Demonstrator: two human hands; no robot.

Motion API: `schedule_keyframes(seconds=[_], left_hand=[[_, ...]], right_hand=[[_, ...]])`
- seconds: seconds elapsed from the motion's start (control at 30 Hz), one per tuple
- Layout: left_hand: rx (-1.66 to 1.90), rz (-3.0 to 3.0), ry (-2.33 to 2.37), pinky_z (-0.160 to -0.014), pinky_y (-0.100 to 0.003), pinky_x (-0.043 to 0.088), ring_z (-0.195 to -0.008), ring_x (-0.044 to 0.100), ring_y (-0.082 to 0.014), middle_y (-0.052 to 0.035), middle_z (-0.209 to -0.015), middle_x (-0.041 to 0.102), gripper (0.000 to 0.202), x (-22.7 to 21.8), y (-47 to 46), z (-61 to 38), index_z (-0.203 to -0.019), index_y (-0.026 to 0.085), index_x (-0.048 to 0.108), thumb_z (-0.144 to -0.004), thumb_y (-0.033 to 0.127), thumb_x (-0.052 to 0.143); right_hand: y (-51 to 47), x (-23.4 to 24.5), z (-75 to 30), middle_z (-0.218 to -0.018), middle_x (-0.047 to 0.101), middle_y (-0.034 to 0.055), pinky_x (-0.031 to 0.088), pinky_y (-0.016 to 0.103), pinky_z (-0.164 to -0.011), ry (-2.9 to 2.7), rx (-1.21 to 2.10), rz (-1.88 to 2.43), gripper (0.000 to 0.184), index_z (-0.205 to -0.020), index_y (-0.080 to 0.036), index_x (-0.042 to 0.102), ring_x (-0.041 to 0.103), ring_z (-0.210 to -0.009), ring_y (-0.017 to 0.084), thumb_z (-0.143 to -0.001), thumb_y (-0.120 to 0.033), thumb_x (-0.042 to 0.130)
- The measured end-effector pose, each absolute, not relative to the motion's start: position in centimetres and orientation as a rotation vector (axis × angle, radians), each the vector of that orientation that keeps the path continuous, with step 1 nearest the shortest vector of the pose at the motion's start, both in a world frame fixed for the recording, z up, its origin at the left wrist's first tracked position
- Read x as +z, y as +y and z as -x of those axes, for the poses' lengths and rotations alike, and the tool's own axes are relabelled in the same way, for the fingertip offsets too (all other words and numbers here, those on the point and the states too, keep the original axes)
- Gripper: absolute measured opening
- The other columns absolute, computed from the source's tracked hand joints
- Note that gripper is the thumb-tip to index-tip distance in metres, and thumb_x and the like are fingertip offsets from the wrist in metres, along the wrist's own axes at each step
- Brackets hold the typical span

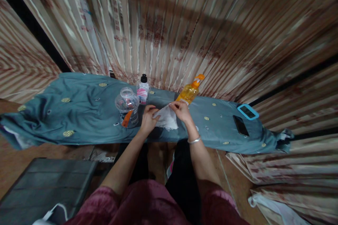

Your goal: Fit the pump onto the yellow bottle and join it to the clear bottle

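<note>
A thin, whitish, partly see-through plastic bag (168, 119) hangs between my two hands, with something whiter low in it. My left hand (150, 119) pinches its left edge. At its upper right corner, the fingers of my right hand (181, 111) are closed on it. Behind my right hand a pump bottle (189, 92) of yellow liquid with an orange top leans to the right. To the left stand a clear plastic jar (127, 109) with an orange label and a small bottle (143, 90) with a black cap and pink label.
A narrow table with a teal patterned cloth (87, 112) runs across in front of me. On its right lie a dark phone (241, 126) and a blue-framed digital display (247, 111). Striped curtains (163, 35) hang behind. A dark stool (47, 186) stands at lower left.
</note>
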State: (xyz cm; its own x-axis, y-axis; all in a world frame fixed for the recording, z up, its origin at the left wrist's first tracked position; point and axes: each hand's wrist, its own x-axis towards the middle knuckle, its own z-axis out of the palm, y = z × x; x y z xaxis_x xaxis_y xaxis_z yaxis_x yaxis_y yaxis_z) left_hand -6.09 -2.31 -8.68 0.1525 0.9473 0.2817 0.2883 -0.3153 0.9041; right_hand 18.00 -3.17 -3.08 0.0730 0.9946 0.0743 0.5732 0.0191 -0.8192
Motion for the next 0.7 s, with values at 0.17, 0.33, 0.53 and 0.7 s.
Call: schedule_keyframes(seconds=[0.17, 0.33, 0.53, 0.7], left_hand=[[1.223, -1.855, 1.227, -0.135, -0.058, 0.061, -0.144, 0.075, -0.0411, -0.0151, -0.137, 0.083, 0.009, -7.0, -0.3, 5.4, -0.101, 0.022, 0.092, -0.097, 0.021, 0.084], [1.213, -1.853, 1.172, -0.125, -0.053, 0.067, -0.12, 0.08, -0.0365, -0.0117, -0.111, 0.088, 0.017, -5.7, 3.0, 4.5, -0.099, 0.025, 0.094, -0.093, 0.019, 0.079], [0.998, -1.968, 1.116, -0.122, -0.055, 0.066, -0.122, 0.08, -0.0388, -0.0124, -0.111, 0.089, 0.011, -7.9, -0.1, 5.3, -0.096, 0.028, 0.095, -0.094, 0.022, 0.086], [0.871, -1.991, 1.073, -0.123, -0.061, 0.065, -0.129, 0.077, -0.0421, -0.0132, -0.121, 0.087, 0.026, -12.1, -5.6, 6.5, -0.097, 0.029, 0.095, -0.077, 0.032, 0.111]], right_hand=[[-3.2, -2.5, -18.9, -0.159, 0.084, 0.0117, 0.077, 0.059, -0.111, -1.509, 0.704, 1.623, 0.044, -0.154, -0.024, 0.081, 0.087, -0.132, 0.036, -0.118, -0.047, 0.091], [-1.5, -2.7, -19.0, -0.161, 0.083, 0.012, 0.077, 0.059, -0.111, -1.423, 0.668, 1.599, 0.045, -0.155, -0.025, 0.081, 0.087, -0.133, 0.036, -0.118, -0.047, 0.091], [-5.7, -5.1, -19.9, -0.162, 0.083, 0.0123, 0.077, 0.06, -0.114, -1.473, 0.699, 1.7, 0.043, -0.154, -0.026, 0.081, 0.086, -0.135, 0.036, -0.119, -0.047, 0.09], [-10.6, -7.3, -20.4, -0.163, 0.083, 0.0128, 0.076, 0.06, -0.115, -1.539, 0.737, 1.826, 0.04, -0.153, -0.027, 0.082, 0.086, -0.136, 0.035, -0.119, -0.046, 0.09]])
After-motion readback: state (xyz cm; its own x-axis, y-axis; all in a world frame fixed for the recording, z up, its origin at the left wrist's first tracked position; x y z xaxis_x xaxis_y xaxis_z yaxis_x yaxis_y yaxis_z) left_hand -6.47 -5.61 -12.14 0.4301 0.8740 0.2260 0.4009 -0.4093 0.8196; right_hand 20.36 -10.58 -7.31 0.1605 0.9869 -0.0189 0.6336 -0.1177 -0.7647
